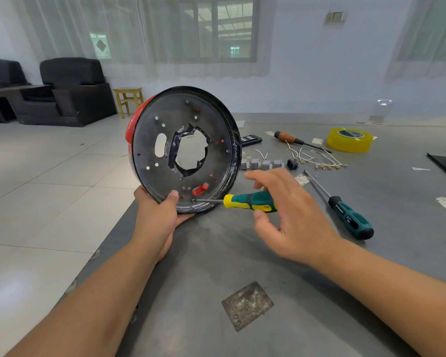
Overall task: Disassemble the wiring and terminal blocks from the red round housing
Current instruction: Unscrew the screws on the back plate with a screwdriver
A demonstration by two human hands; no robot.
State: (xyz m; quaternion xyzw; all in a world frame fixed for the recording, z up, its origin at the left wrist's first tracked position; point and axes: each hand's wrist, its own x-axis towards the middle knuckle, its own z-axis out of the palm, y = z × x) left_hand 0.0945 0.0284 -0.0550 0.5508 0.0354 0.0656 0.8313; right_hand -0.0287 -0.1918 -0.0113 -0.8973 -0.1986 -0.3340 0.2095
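Red housing (184, 150) in left hand (157, 215); right hand (291, 215) loosely around screwdriver (250, 201).

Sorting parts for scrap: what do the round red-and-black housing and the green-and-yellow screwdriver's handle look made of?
The round red-and-black housing looks like sheet metal: thin punched plate, dark dull inner face, glossy red paint outside. The green-and-yellow screwdriver has a handle of what seems moulded plastic with rubbery grip zones, and a bright steel-looking shaft. Neither is certain from one view.

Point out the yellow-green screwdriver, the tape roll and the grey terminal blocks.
yellow-green screwdriver (250, 201): head view, on its handle.
tape roll (349, 146): head view, on its yellow outer wall.
grey terminal blocks (261, 164): head view, on the middle of the row.
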